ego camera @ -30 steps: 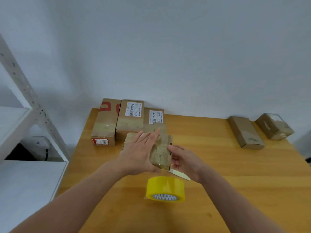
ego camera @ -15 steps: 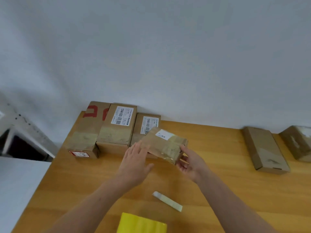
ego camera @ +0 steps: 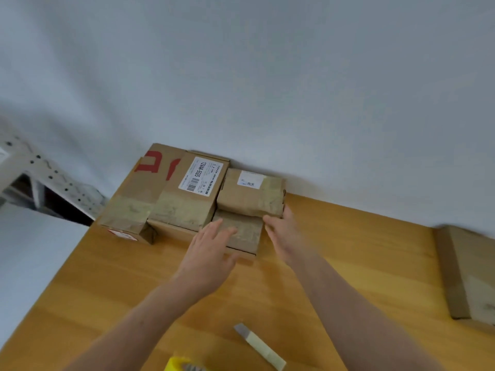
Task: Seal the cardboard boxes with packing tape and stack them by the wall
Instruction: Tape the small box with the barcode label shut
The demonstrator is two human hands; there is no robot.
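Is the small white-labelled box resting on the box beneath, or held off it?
Resting: the small box lies flat on the lower box, no gap showing; the blurred right hand touches its near edge.

Label (ego camera: 198, 175) on middle box (ego camera: 184, 210): seemingly "12V4A-5525"

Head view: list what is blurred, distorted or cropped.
Head view: the right hand is motion-smeared, the left hand sharper; head view: the flat box at the right border is blurred and cropped; head view: the yellow tape roll is cut off at the bottom; soft light, no harsh glare.
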